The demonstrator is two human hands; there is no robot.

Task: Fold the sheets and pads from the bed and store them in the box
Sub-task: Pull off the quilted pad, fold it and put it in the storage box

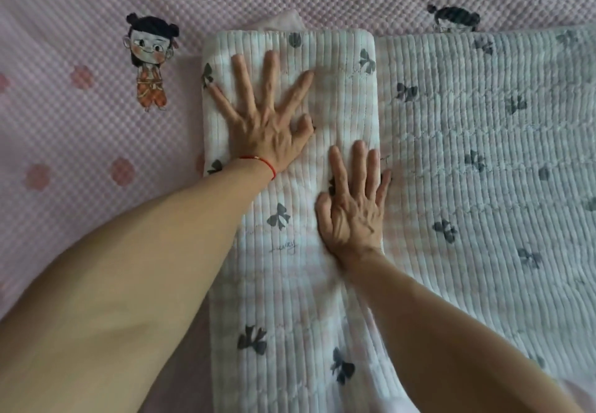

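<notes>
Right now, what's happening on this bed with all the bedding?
A person is folding a white quilted pad printed with dark bows. One strip is already folded over onto the rest, and both hands press it flat: the left hand with fingers spread near the far end, the right hand closer in, along the folded edge. The pad lies on a pink checked sheet with cartoon figures. No storage box is in view.

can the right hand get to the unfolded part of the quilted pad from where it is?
Probably yes. The right hand lies flat on the folded strip, its fingers at the fold edge; the unfolded part of the quilted pad lies directly beside it, with nothing between.
</notes>
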